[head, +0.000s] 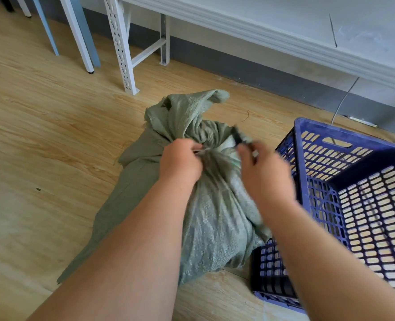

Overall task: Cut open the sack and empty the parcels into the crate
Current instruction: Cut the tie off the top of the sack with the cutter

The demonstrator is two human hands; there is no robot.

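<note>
The green woven sack lies on the wood floor, its neck bunched and tied right between my hands, the loose top flopping away from me. My left hand has its grip closed around the gathered neck, fingers curled into the fabric at the tie. My right hand grips a small dark cutting tool, blurred, its tip up against the sack just beyond the knot; I can't make out what kind of blade it is. The sack's bulging body leans against the blue slatted crate on my right, touching its near corner. Beyond the sack, white perforated rack legs stand on the floor, and a grey skirting runs along the wall.
</note>
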